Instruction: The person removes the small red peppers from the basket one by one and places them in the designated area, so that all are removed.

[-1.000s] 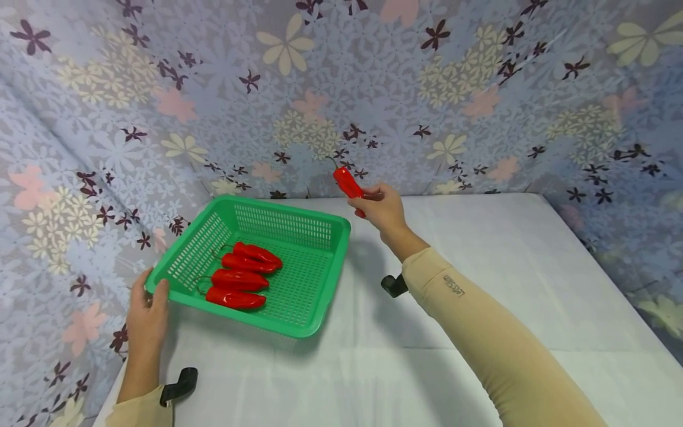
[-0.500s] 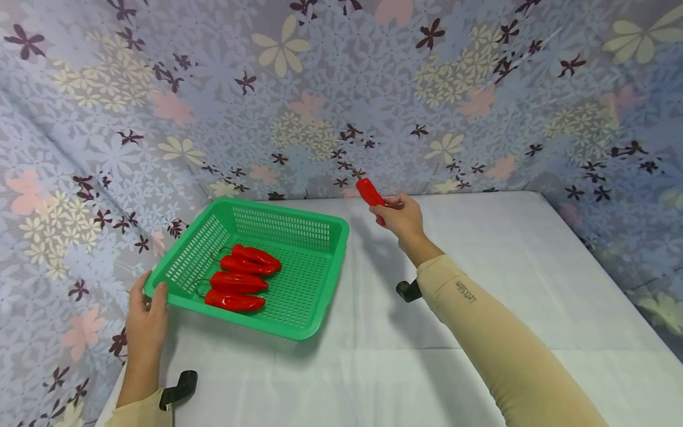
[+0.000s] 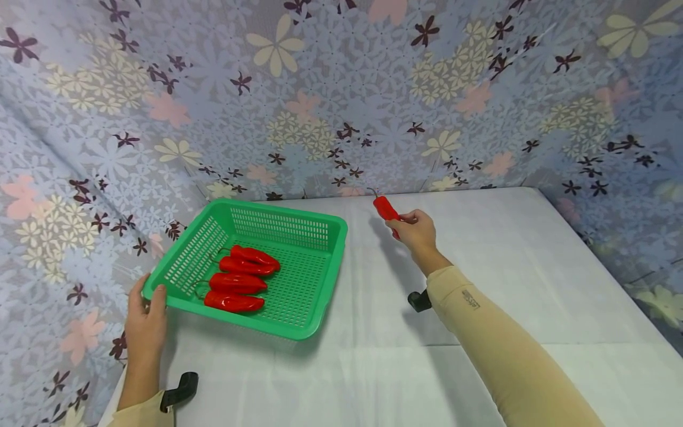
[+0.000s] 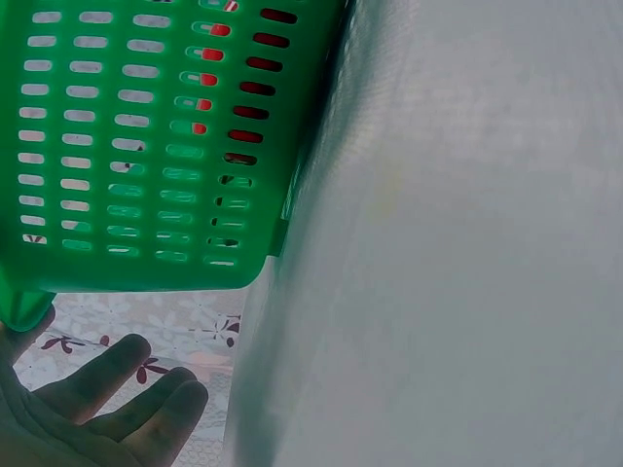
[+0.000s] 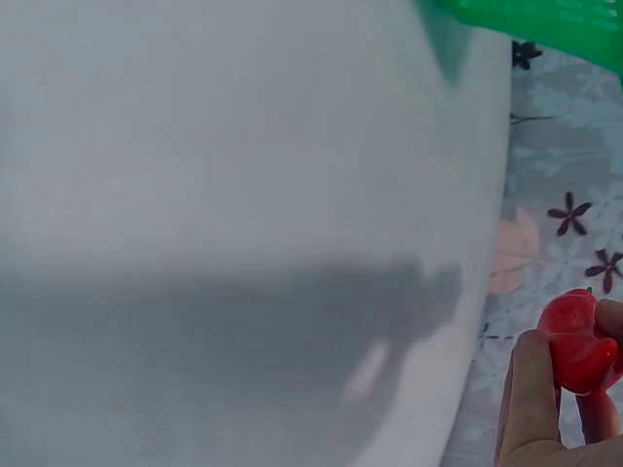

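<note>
A green slotted basket (image 3: pixel 315 279) sits on the white table at the left and holds several red peppers (image 3: pixel 237 283). My left hand (image 3: pixel 149 296) grips its near-left corner, thumb over the rim. In the left wrist view the basket's underside (image 4: pixel 146 146) fills the top, with my fingers (image 4: pixel 117 399) below the corner. My right hand (image 3: pixel 404 222) is to the right of the basket, just above the table. It pinches one more red pepper (image 3: pixel 385 209) with the stem pointing up and away. The right wrist view shows that pepper (image 5: pixel 579 350) between my fingers (image 5: pixel 531 389).
A floral cloth (image 3: pixel 320 89) hangs close behind and to both sides of the table. White cloth (image 3: pixel 507 267) covers the table to the right of the basket and in front of it. Black wrist mounts (image 3: pixel 178 388) sit on both forearms.
My right hand has carried the red pepper to the right and downward, away from the basket's far corner. The left hand and the basket have stayed put.
</note>
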`<action>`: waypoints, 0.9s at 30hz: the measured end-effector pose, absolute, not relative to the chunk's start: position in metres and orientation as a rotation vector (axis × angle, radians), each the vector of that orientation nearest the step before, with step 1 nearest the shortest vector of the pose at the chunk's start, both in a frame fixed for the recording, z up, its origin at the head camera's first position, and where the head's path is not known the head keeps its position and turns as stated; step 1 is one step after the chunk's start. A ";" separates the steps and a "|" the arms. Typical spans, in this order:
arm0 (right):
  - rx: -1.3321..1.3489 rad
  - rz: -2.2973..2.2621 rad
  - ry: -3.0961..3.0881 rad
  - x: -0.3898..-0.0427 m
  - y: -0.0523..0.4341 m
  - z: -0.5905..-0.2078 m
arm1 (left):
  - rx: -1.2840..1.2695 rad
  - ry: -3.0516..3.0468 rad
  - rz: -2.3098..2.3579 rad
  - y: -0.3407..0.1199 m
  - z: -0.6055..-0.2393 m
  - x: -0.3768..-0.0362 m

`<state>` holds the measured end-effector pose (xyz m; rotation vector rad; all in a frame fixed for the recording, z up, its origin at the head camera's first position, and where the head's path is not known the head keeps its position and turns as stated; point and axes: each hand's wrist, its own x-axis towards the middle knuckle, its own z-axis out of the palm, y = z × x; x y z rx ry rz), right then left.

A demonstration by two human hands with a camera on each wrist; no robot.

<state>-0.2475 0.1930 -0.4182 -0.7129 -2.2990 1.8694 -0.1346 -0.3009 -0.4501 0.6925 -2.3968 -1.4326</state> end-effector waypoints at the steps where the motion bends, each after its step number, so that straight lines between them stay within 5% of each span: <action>1: -0.718 1.852 -2.312 -0.247 0.194 -0.421 | 0.692 -2.395 -1.431 -0.301 -0.450 -0.134; 27: -0.539 1.386 -2.819 -0.233 0.199 -0.450 | 0.702 -2.398 -1.404 -0.299 -0.449 -0.136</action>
